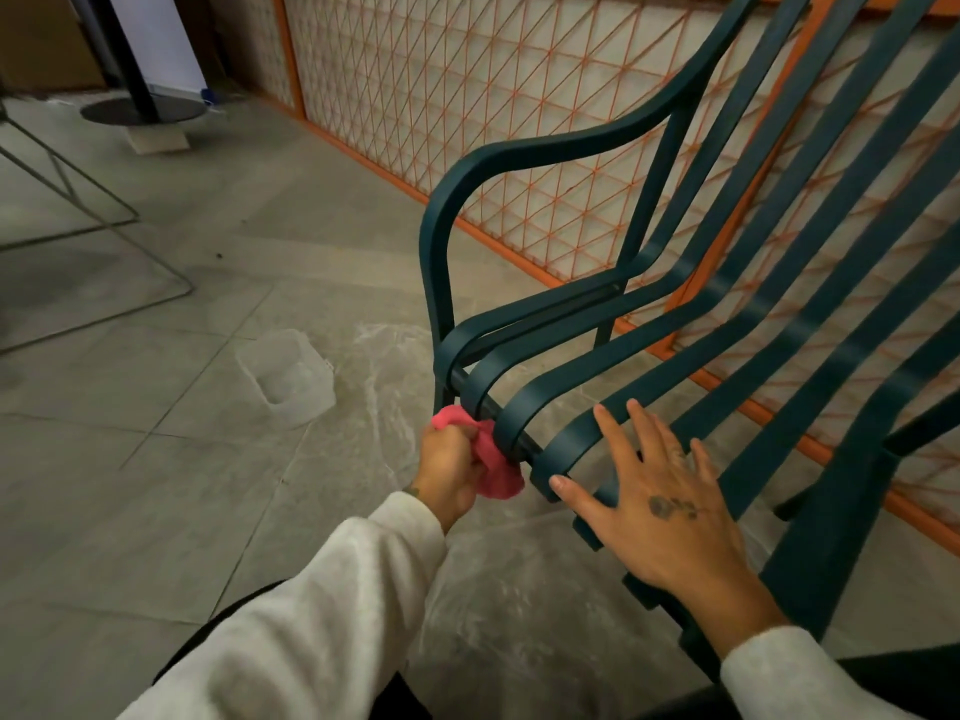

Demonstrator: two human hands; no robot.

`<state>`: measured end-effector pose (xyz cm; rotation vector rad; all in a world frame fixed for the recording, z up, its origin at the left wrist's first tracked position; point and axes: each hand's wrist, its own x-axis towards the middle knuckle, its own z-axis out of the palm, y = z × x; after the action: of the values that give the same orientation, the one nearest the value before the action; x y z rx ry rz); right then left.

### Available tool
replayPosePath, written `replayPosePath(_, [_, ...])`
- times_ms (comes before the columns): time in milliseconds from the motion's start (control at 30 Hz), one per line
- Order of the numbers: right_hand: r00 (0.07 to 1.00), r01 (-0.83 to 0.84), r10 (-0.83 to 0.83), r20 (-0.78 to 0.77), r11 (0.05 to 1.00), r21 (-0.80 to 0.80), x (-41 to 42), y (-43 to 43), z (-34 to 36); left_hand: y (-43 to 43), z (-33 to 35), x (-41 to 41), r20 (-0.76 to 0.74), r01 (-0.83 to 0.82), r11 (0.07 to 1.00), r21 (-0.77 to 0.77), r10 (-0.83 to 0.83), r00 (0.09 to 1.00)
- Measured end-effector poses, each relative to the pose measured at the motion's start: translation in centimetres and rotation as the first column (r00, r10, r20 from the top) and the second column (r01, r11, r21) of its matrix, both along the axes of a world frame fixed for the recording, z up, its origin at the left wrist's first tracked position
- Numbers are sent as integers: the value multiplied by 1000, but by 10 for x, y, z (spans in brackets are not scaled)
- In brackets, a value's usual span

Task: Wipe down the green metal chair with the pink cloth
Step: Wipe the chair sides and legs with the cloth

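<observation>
The green metal chair (675, 324) fills the right half of the head view, with curved slats running down to a front crossbar and an armrest arching on its left. My left hand (449, 467) grips the bunched pink cloth (493, 459) and holds it against the crossbar under the curled front ends of the slats. My right hand (660, 506) lies flat with fingers spread on the front part of the seat slats, to the right of the cloth.
An orange-framed lattice panel (467, 96) stands behind the chair. A clear plastic tub (285, 376) sits on the tiled floor left of the chair leg. A thin wire frame (93, 241) and a black round stand base (143, 109) are at the far left.
</observation>
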<state>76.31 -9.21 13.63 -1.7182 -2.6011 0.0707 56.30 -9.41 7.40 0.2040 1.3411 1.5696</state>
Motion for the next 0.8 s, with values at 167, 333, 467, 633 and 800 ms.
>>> replayPosePath(167, [1000,5,-5,-5,1000,0,-2,0,-3,-11,-16,8,66,146,988,56,-150,987])
replayPosePath(333, [1000,9,-9,-9,1000,14,-2,1,-5,-14,-28,13,156,213,976,-52,-203,967])
replayPosePath(467, [1000,14,-14,2,1000,7,-3,1,-5,-1,-30,-8,124,61,996,-71,-51,991])
replayPosePath(633, [1000,7,-7,-24,1000,24,-2,0,-6,3,-31,-4,124,188,982,-18,-185,975])
replayPosePath(800, [999,3,-1,-42,999,42,-2,-1,-5,-4,-42,6,162,249,968,26,-250,955])
